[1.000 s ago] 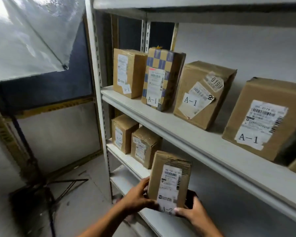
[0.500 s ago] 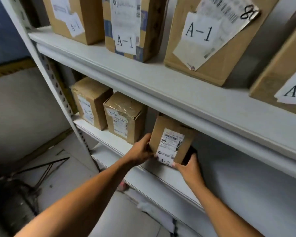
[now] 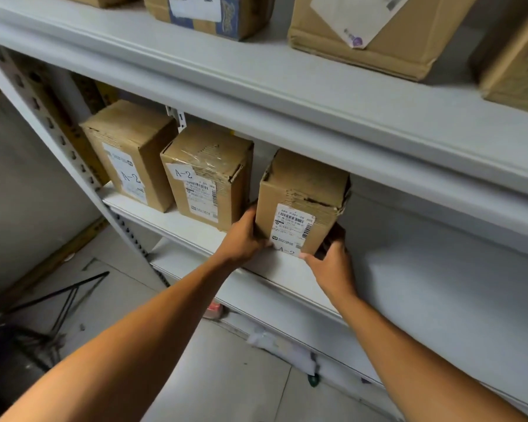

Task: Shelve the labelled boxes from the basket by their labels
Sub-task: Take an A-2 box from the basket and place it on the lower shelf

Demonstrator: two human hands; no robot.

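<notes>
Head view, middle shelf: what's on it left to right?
Left A-2 box → taped A-2 box → left hand → held A-2 box → right hand, then bare shelf.

Upright A-2 cardboard box (image 3: pixel 299 202) on shelf (image 3: pixel 281 272)

At the lower left of the frame, black tripod legs (image 3: pixel 58 296) splay across the grey floor (image 3: pixel 232 376) — a small red object (image 3: pixel 213 309) lies below the shelving, a green one (image 3: pixel 313 380) further right.
</notes>
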